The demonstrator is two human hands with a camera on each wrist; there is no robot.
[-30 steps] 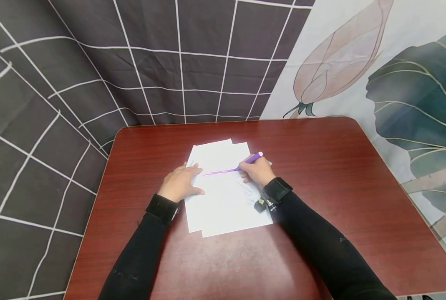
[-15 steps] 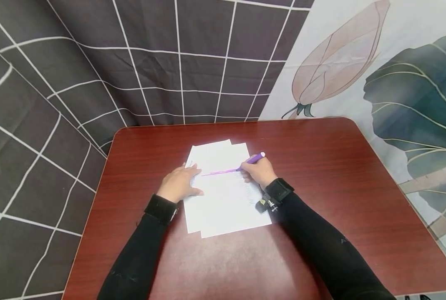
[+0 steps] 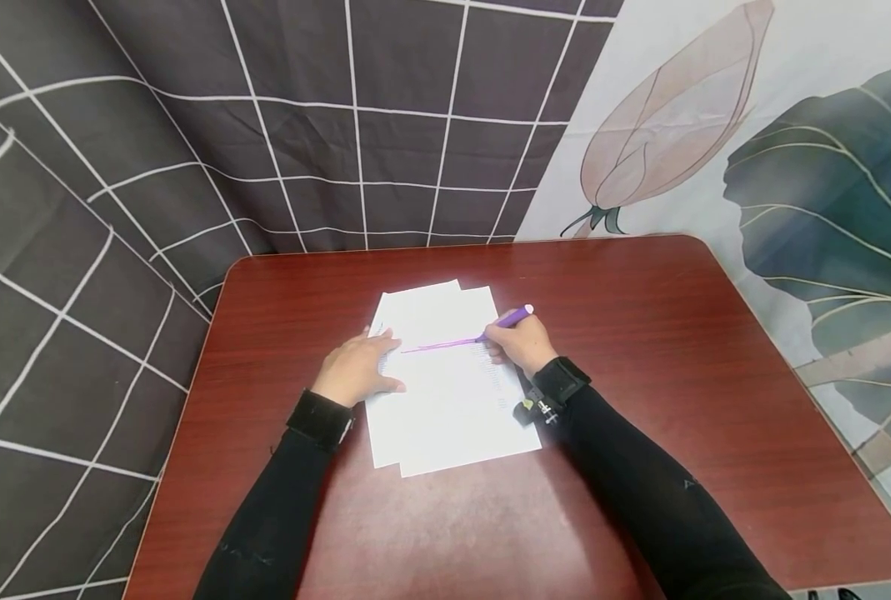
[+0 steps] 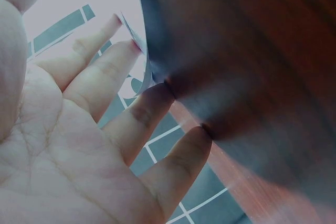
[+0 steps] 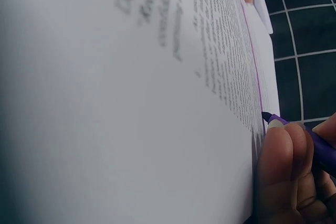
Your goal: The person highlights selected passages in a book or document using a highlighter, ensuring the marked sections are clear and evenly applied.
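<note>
Two overlapping printed sheets of paper (image 3: 445,417) lie on the table, one jutting out past the other. My right hand (image 3: 522,343) pinches a purple marker (image 3: 516,315), its dark tip (image 5: 266,115) on the page at the end of a purple line (image 3: 441,344). That line runs across the upper part of the top sheet, and in the right wrist view it follows the rows of print. At the left edge of the paper rests my left hand (image 3: 357,367), fingers spread. In the left wrist view two fingers (image 4: 102,74) reach the paper and two others touch the wood.
The reddish-brown wooden table (image 3: 640,333) extends on every side of the sheets. Behind it and to the left hangs a dark grey cloth (image 3: 302,142) with white grid lines. A white cloth (image 3: 535,212) printed with a flower and large leaves covers the right side.
My right hand has slid slightly to the right with the marker, and the purple line has grown longer. The left hand stays in place on the paper. The head view has shifted a little.
</note>
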